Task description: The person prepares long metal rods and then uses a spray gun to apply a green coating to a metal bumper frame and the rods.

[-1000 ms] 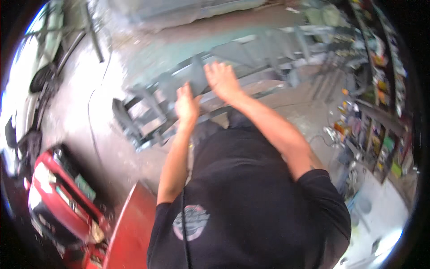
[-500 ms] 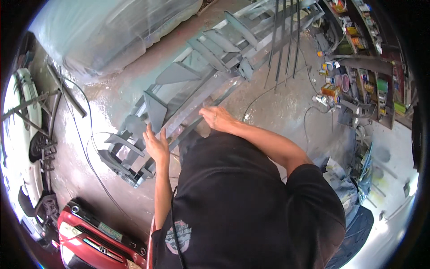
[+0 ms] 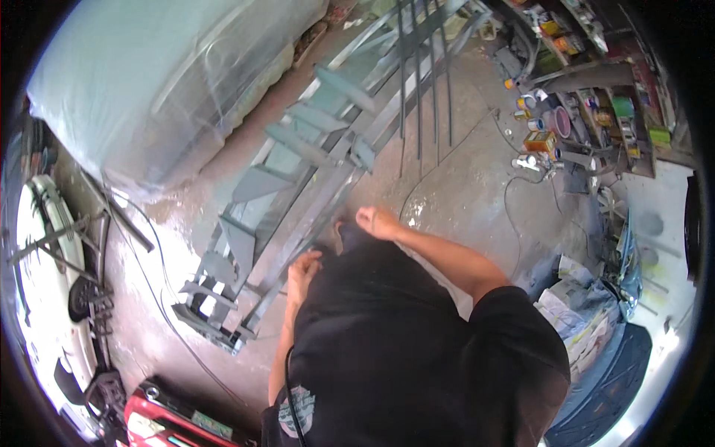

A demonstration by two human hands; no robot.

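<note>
My left hand [image 3: 302, 273] hovers by the near edge of a long grey metal frame [image 3: 302, 212], its fingers loosely bent, slightly apart and with nothing visible between them. Over the floor to its right is my right hand [image 3: 377, 223], fingers curled closed; whether anything sits inside them is hidden. Neither hand visibly touches the frame. The frame lies slantwise from lower left to upper right, with several triangular grey plates [image 3: 237, 248] and cross pieces standing on it. A foot shows partly between my hands.
Several thin dark rods [image 3: 418, 82] stand across the frame's far end. Plastic sheeting [image 3: 164, 89] covers a large shape at upper left. A red car front [image 3: 175, 421] is at lower left. Cables [image 3: 165, 298] cross the floor. Shelves [image 3: 611, 112] with cans line the right.
My left hand has drawn back from above the frame toward my body, its fingers more bent. My right hand has shifted slightly right and down. The view has turned, so the frame sits lower and further left.
</note>
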